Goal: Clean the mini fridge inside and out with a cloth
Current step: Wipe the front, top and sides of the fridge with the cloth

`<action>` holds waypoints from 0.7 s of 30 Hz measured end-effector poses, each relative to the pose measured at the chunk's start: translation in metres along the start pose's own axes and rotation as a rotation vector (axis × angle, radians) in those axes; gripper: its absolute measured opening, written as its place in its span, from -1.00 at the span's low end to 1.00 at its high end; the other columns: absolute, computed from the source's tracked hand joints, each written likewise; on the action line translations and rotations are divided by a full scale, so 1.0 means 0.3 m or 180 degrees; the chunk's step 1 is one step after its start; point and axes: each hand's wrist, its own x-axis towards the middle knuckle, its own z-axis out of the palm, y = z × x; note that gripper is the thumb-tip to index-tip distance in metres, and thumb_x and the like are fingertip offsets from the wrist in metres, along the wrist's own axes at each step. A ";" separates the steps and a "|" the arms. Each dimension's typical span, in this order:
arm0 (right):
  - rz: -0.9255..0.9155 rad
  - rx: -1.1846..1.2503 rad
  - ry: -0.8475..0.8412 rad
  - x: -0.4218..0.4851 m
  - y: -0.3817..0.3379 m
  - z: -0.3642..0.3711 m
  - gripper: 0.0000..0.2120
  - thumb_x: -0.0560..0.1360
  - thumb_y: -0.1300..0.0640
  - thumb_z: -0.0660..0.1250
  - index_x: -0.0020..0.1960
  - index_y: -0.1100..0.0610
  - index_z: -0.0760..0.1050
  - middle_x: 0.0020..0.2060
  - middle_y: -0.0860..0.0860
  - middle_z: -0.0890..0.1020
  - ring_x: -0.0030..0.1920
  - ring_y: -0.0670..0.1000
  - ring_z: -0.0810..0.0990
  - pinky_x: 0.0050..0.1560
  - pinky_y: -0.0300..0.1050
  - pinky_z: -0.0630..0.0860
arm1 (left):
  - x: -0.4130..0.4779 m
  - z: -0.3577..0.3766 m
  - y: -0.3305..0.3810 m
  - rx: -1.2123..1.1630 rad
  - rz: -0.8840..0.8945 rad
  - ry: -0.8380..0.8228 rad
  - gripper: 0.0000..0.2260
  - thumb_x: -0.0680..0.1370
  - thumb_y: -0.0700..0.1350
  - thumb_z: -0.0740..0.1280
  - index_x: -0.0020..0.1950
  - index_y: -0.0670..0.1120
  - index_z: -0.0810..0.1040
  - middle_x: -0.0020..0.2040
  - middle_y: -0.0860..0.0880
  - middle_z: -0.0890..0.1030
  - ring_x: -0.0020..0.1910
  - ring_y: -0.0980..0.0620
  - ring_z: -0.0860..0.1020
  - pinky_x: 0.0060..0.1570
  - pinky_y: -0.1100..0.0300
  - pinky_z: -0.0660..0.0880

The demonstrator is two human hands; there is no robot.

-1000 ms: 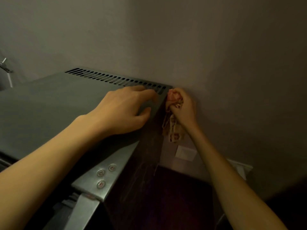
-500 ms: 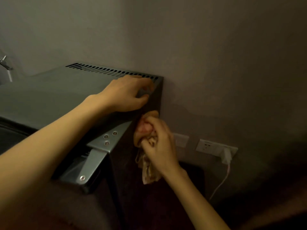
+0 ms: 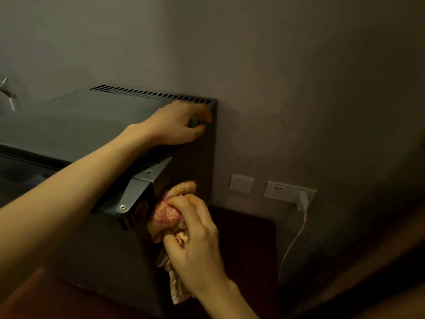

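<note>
The dark grey mini fridge stands against the wall, with a row of vent slots along its back top edge. My left hand rests on the top near the right rear corner, fingers curled over the edge. My right hand grips a bunched pink and yellow cloth and presses it against the fridge's dark right side, just below the metal door hinge. A tail of the cloth hangs below my hand.
A blank white wall plate and a white socket with a plug and pale cable sit on the wall right of the fridge. A dark red surface lies beside the fridge. A metal fitting shows far left.
My right hand has wiped the cloth from the fridge's top rear corner down and forward along its right side. My left hand stays on top. The view has tilted down, showing the socket.
</note>
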 end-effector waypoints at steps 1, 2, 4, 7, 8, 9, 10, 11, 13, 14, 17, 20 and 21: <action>-0.0008 0.0010 0.0012 -0.001 0.004 0.002 -0.51 0.37 0.15 0.32 0.24 -0.18 0.34 0.29 -0.05 0.38 0.29 -0.05 0.41 0.27 -0.09 0.42 | 0.002 0.002 -0.002 -0.0019 0.0024 0.0023 -0.66 0.41 0.05 0.19 0.14 0.05 0.54 0.08 0.03 0.62 0.05 -0.01 0.56 0.07 -0.02 0.50; -0.0015 0.0022 0.0034 0.001 0.009 0.005 -0.51 0.36 0.14 0.31 0.23 -0.19 0.34 0.29 -0.06 0.39 0.29 -0.05 0.41 0.26 -0.10 0.42 | 0.003 0.003 -0.003 -0.0038 0.0032 0.0041 -0.66 0.41 0.05 0.19 0.14 0.04 0.55 0.08 0.02 0.62 0.05 -0.01 0.56 0.07 -0.02 0.50; 0.0005 0.0086 0.0096 0.012 0.023 0.012 -0.52 0.35 0.12 0.29 0.23 -0.18 0.35 0.27 -0.07 0.40 0.28 -0.07 0.42 0.25 -0.13 0.43 | 0.004 0.002 -0.008 -0.0090 0.0052 0.0055 -0.66 0.42 0.04 0.19 0.14 0.02 0.55 0.08 0.01 0.62 0.05 0.00 0.56 0.07 -0.02 0.50; 0.0048 0.0203 0.0226 0.050 0.059 0.012 -0.53 0.33 0.11 0.25 0.22 -0.15 0.39 0.22 -0.06 0.44 0.23 -0.12 0.45 0.23 -0.23 0.41 | 0.008 0.010 -0.004 -0.0187 0.0169 0.0058 -0.68 0.43 0.00 0.20 0.13 -0.02 0.57 0.04 -0.02 0.63 0.02 0.00 0.57 0.05 -0.02 0.50; 0.0066 0.0225 0.0245 0.070 0.077 0.009 -0.54 0.34 0.14 0.26 0.21 -0.14 0.40 0.19 -0.06 0.46 0.20 -0.14 0.46 0.21 -0.27 0.41 | 0.011 0.016 -0.004 -0.0189 0.0175 0.0062 -0.68 0.43 -0.01 0.19 0.12 -0.02 0.57 0.03 -0.02 0.63 0.01 -0.01 0.58 0.03 -0.02 0.51; 0.0100 0.0254 0.0246 0.092 0.097 0.005 -0.53 0.34 0.18 0.27 0.21 -0.12 0.42 0.16 -0.06 0.47 0.16 -0.16 0.47 0.19 -0.30 0.41 | 0.015 0.022 -0.007 -0.0171 0.0149 0.0074 -0.67 0.43 -0.02 0.17 0.12 -0.01 0.57 0.03 -0.03 0.62 0.02 -0.03 0.57 0.03 -0.03 0.50; 0.0149 0.0272 0.0242 0.118 0.119 0.000 -0.53 0.33 0.20 0.29 0.22 -0.08 0.45 0.14 -0.06 0.48 0.13 -0.17 0.48 0.17 -0.32 0.41 | 0.020 0.028 -0.013 -0.0150 0.0104 0.0102 -0.67 0.42 -0.03 0.15 0.12 0.00 0.56 0.05 -0.02 0.61 0.04 -0.04 0.57 0.04 -0.04 0.50; 0.0199 0.0270 0.0248 0.150 0.142 -0.006 -0.53 0.33 0.22 0.30 0.22 -0.04 0.47 0.12 -0.05 0.49 0.11 -0.18 0.48 0.16 -0.35 0.40 | 0.025 0.033 -0.021 -0.0136 0.0057 0.0142 -0.65 0.42 -0.05 0.13 0.13 0.02 0.55 0.08 -0.01 0.61 0.07 -0.05 0.56 0.05 -0.05 0.50; 0.0211 0.0335 0.0283 0.224 0.195 -0.015 -0.54 0.33 0.26 0.32 0.19 -0.06 0.50 0.07 -0.13 0.51 0.07 -0.24 0.47 0.12 -0.45 0.35 | 0.034 0.038 -0.035 -0.0142 -0.0027 0.0215 -0.63 0.42 -0.06 0.09 0.14 0.05 0.54 0.13 0.02 0.59 0.11 -0.06 0.54 0.07 -0.07 0.49; 0.0184 0.0420 0.0291 0.265 0.223 -0.020 -0.52 0.32 0.30 0.32 0.14 -0.14 0.50 0.05 -0.21 0.50 0.07 -0.28 0.47 0.09 -0.48 0.33 | 0.038 0.039 -0.042 -0.0136 -0.0048 0.0235 -0.63 0.42 -0.07 0.09 0.14 0.06 0.54 0.15 0.03 0.58 0.12 -0.06 0.54 0.06 -0.07 0.49; 0.0174 0.0501 0.0319 0.392 0.316 -0.036 -0.44 0.29 0.34 0.28 0.04 -0.29 0.43 0.03 -0.31 0.47 0.06 -0.38 0.45 0.06 -0.53 0.30 | 0.042 0.042 -0.050 -0.0051 -0.0040 0.0248 -0.64 0.44 -0.09 0.09 0.16 0.09 0.51 0.13 0.04 0.56 0.08 -0.06 0.54 0.00 -0.07 0.51; 0.0226 0.0410 0.0370 0.525 0.441 -0.055 -0.46 0.27 0.26 0.25 0.06 -0.31 0.42 0.01 -0.20 0.53 0.05 -0.31 0.50 0.10 -0.37 0.40 | 0.043 0.047 -0.048 0.0055 -0.0056 0.0219 -0.64 0.44 -0.09 0.09 0.18 0.12 0.49 0.13 0.07 0.55 0.06 -0.06 0.54 -0.04 -0.06 0.51; 0.0290 0.0400 0.0391 0.579 0.485 -0.057 -0.49 0.27 0.22 0.23 0.07 -0.29 0.44 0.02 -0.11 0.57 0.06 -0.19 0.54 0.11 -0.21 0.47 | 0.044 0.046 -0.045 0.0107 -0.0076 0.0201 -0.62 0.44 -0.08 0.08 0.19 0.13 0.48 0.14 0.08 0.55 0.06 -0.06 0.54 -0.05 -0.05 0.51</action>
